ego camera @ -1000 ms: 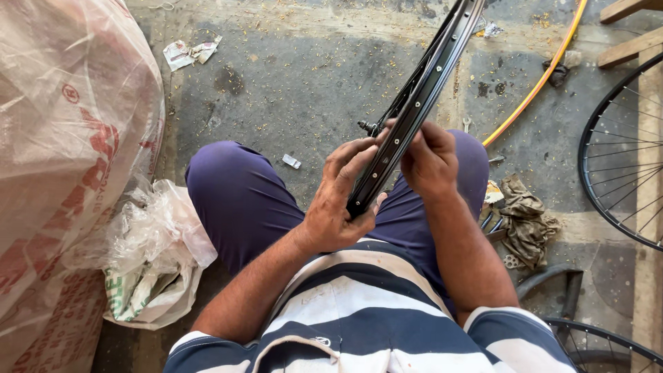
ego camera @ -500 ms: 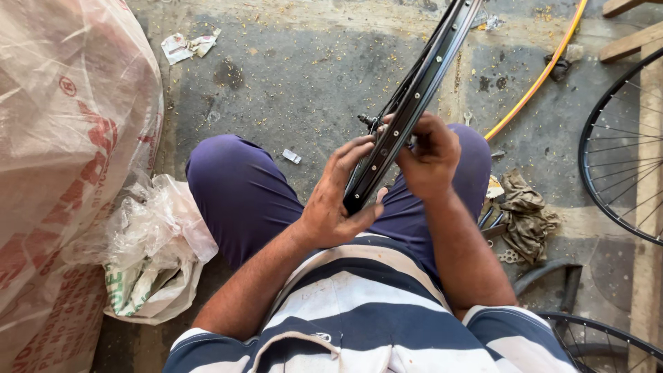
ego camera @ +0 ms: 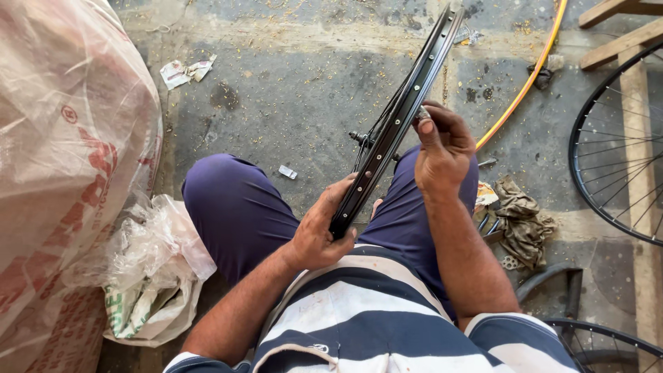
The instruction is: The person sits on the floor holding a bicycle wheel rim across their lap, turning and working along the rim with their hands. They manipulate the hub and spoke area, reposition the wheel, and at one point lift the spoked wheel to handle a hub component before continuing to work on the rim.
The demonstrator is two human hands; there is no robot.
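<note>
A black bicycle wheel rim [ego camera: 407, 103] with thin spokes stands edge-on over my lap, running from my stomach up toward the top of the view. My left hand [ego camera: 323, 228] grips the rim's near end. My right hand [ego camera: 442, 148] is higher up on the rim's right side, thumb and fingers pinched on a small metal piece at a spoke hole. The hub axle [ego camera: 360, 138] shows just left of the rim. I sit on a concrete floor in blue trousers and a striped shirt.
A large plastic-wrapped sack [ego camera: 69, 152] and a crumpled plastic bag [ego camera: 148, 276] lie at the left. A spoked wheel [ego camera: 615, 152], wooden slats [ego camera: 621, 27] and a yellow hose [ego camera: 525, 83] are at the right. A dirty rag [ego camera: 521, 217] and another wheel [ego camera: 594, 338] lie by my right leg.
My right hand has moved up the rim, away from my left hand, and now pinches at a spoke hole. The left hand keeps its grip on the near end.
</note>
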